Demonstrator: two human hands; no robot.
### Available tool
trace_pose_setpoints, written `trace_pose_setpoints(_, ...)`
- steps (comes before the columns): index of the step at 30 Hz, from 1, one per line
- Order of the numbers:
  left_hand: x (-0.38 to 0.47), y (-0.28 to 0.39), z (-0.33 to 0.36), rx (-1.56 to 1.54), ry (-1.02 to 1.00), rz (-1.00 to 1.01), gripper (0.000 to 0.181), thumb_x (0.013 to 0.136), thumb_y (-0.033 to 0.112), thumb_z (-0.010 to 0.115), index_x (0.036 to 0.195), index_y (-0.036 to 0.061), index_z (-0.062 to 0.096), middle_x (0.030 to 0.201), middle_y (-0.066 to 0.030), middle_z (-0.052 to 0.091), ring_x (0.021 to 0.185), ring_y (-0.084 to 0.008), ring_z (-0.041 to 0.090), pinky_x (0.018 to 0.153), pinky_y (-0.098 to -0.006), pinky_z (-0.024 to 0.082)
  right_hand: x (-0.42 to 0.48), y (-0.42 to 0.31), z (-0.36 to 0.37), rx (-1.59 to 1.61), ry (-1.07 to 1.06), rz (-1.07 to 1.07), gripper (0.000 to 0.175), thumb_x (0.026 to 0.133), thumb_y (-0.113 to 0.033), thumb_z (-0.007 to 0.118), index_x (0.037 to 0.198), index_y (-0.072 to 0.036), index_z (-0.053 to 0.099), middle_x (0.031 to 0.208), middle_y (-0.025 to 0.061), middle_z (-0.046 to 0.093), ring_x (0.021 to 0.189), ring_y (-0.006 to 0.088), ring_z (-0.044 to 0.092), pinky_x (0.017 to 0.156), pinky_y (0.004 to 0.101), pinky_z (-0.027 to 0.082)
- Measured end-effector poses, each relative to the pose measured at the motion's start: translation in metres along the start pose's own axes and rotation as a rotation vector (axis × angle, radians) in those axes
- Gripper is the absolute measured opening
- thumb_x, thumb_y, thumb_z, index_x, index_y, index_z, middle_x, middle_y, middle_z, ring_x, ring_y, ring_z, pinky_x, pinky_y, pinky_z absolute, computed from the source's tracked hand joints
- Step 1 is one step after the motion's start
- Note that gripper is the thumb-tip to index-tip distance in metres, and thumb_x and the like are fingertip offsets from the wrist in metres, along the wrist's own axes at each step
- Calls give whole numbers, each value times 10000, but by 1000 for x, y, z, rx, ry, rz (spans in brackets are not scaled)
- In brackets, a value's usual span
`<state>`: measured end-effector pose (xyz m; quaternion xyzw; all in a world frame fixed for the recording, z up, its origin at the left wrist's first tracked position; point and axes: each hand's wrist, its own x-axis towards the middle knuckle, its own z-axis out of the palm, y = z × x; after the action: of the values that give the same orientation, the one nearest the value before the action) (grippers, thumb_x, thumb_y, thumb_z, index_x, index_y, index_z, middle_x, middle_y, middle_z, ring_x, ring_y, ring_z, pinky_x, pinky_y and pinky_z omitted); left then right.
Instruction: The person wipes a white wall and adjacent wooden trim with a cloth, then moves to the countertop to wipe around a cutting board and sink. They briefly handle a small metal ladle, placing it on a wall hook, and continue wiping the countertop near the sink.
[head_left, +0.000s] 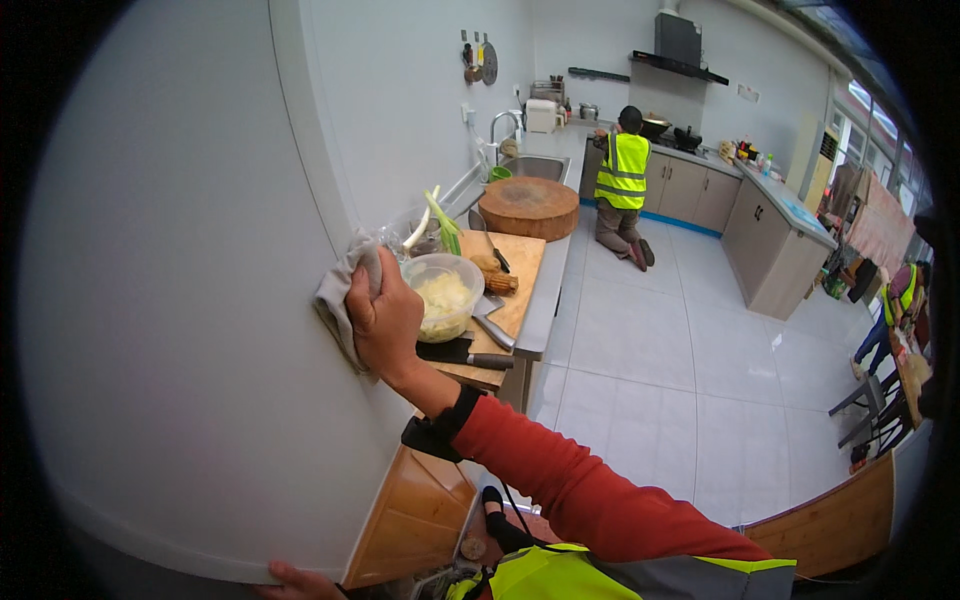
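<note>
My right hand (386, 319) presses a bunched grey cloth (341, 296) against a tall white panel (187, 300). At the bottom of the view, my left hand (304, 583) touches the panel's lower edge; most of its fingers are hidden or cut off. Just beyond my right hand, a clear plastic bowl (446, 296) of pale sliced food stands on a wooden cutting board (517, 274). A dark-bladed knife (465, 355) and a cleaver (495, 330) lie beside the bowl. Behind are scallions (448, 225) and a corn cob (501, 283).
A thick round chopping block (529, 206) sits by the sink (541, 166). One person (622, 172) in a yellow vest kneels at the far cabinets. Another person (900, 300) stands by a table at the right. A wooden panel (832, 502) rises at lower right.
</note>
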<state>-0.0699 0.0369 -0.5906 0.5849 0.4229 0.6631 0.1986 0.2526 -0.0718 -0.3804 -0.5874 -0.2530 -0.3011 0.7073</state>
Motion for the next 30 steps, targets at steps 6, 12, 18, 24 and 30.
trace_pose_setpoints(6, 2, -19, -6, -14, 4, 144, 488, 1012, 361, 458, 1297, -35, 444, 1125, -217, 577, 994, -250, 590, 847, -373, 508, -10, 15, -4, -6, 15, -53, 256, 905, -237, 539, 1082, -58, 586, 747, 203, 616, 669, 399, 605, 593, 449, 469)
trace_pose_setpoints(12, -6, -2, -12, 195, 10, 82, 474, 1014, 343, 457, 1308, -28, 442, 1118, -227, 588, 976, -275, 608, 838, -381, 523, -35, 48, -13, -100, -3, -4, 231, 898, -225, 535, 1042, -58, 605, 716, 203, 604, 657, 401, 602, 587, 448, 468)
trace_pose_setpoints(18, -5, 26, -1, 86, 31, -27, 524, 1007, 363, 463, 1347, -31, 407, 1148, -257, 574, 997, -287, 608, 835, -390, 526, -74, 76, -27, -161, -46, 111, 291, 926, -319, 480, 1022, -73, 600, 747, 221, 603, 690, 424, 594, 603, 468, 461)
trace_pose_setpoints(24, -8, 36, 3, -106, -50, 213, 514, 1009, 324, 459, 1361, -41, 370, 1178, -246, 551, 1023, -287, 589, 860, -389, 499, -67, 62, -30, -183, -82, 135, 315, 941, -347, 459, 1044, -85, 600, 758, 221, 608, 701, 440, 589, 607, 484, 456)
trace_pose_setpoints(30, -4, 39, 6, -132, -26, 251, 521, 1003, 338, 474, 1345, -45, 383, 1149, -227, 553, 988, -261, 577, 832, -373, 486, -3, 6, -5, -98, -31, 49, 305, 936, -332, 466, 1062, -85, 593, 747, 222, 616, 687, 437, 595, 604, 491, 460)
